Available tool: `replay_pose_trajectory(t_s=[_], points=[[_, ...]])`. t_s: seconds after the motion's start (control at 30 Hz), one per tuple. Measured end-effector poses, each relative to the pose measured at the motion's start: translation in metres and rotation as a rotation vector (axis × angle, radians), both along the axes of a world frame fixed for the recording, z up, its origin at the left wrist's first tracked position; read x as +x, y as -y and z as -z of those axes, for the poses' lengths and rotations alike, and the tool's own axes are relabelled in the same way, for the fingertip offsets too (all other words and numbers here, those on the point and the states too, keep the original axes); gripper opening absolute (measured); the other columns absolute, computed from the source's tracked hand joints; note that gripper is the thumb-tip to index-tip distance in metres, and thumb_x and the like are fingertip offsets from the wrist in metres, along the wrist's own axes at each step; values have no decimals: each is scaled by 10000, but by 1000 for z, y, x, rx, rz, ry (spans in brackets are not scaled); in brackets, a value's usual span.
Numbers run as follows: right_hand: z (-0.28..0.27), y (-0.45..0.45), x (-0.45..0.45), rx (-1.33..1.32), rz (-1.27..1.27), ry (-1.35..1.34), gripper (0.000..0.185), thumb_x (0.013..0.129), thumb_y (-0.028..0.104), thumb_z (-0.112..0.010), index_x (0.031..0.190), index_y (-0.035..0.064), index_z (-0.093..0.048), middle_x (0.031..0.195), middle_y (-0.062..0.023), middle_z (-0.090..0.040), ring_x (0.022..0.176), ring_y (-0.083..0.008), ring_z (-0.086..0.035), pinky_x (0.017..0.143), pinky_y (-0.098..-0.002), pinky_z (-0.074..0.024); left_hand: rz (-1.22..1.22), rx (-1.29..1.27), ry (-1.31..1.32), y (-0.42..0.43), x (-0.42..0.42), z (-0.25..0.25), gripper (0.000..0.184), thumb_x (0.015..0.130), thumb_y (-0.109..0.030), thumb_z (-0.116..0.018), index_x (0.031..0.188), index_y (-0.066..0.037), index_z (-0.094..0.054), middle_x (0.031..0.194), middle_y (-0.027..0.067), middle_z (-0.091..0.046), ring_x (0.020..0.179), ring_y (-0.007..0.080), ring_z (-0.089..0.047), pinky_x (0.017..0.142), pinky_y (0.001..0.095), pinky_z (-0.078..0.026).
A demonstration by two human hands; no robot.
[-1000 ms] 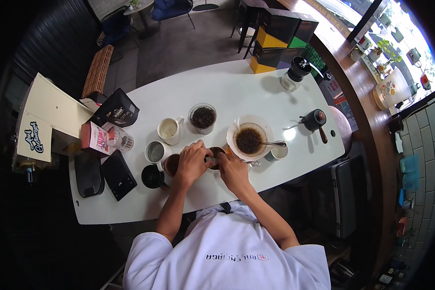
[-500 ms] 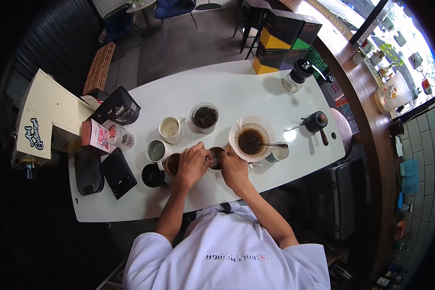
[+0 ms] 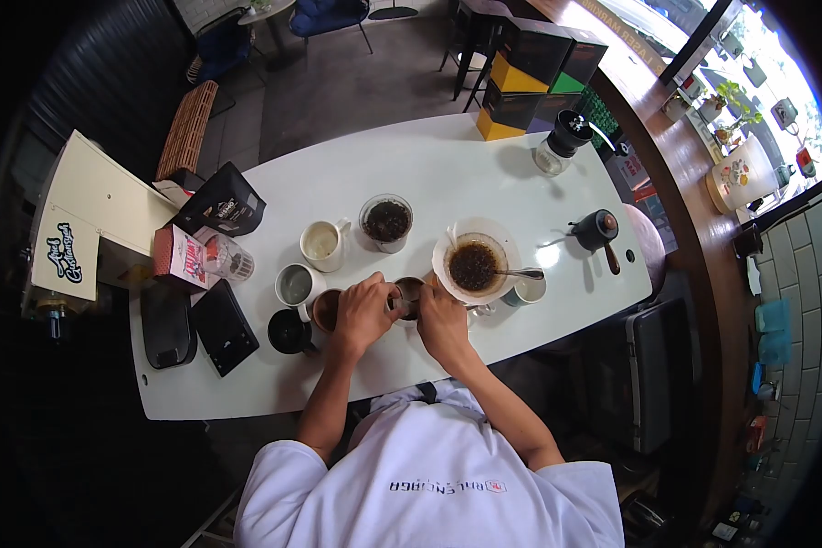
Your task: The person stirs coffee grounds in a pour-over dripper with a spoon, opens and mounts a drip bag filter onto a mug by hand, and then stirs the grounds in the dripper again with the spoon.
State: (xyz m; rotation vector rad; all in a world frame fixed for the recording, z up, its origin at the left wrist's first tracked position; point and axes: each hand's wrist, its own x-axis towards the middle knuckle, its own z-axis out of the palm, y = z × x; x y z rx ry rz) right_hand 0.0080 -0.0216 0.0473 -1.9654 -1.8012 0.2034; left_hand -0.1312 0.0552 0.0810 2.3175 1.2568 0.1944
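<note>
A small cup [image 3: 410, 294] with a dark inside stands between my two hands on the white table. My left hand [image 3: 365, 310] curls at the cup's left side, fingers at its rim. On the opposite side, my right hand [image 3: 443, 320] has its fingers closed around the edge; parts of the cup are hidden behind both hands. A brown cup [image 3: 326, 310] sits partly under my left hand. To the right of my hands is a white dripper [image 3: 511, 247] with dark wet coffee [image 3: 474, 266] and a spoon [image 3: 525, 273] in it.
A white mug [image 3: 324, 245], a grey-white mug [image 3: 294, 284] and a black mug [image 3: 289, 331] stand left. A glass of dark coffee [image 3: 386, 222] is behind. A hand grinder [image 3: 566, 142] and a black pot [image 3: 597, 230] are right; a black tablet-like slab [image 3: 226, 327] lies far left.
Both hands have shifted only slightly at the cup, and a little more of its mouth shows between them. Everything else on the table is unchanged.
</note>
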Motion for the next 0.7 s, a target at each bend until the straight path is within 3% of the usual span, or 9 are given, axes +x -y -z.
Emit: replay_pose_trajectory(t_s=[0.43, 0.7], points=[[6, -3, -1, 127, 71, -132, 254, 709, -28, -626, 948, -48, -543, 885, -237, -592, 832, -417, -622, 695, -490, -498, 24, -16, 17, 2, -4, -2, 102, 775, -144, -775, 806, -82, -701, 879, 96, -622, 870, 315, -662, 763, 439, -508], [-3, -2, 0, 192, 72, -188, 114, 842, 31, -599, 921, -30, -544, 833, -233, -588, 795, -423, -614, 682, -500, -483, 46, 9, 121, 7, -12, -12, 82, 777, -113, -751, 817, -61, -703, 848, 96, -610, 826, 308, -655, 743, 445, -493]])
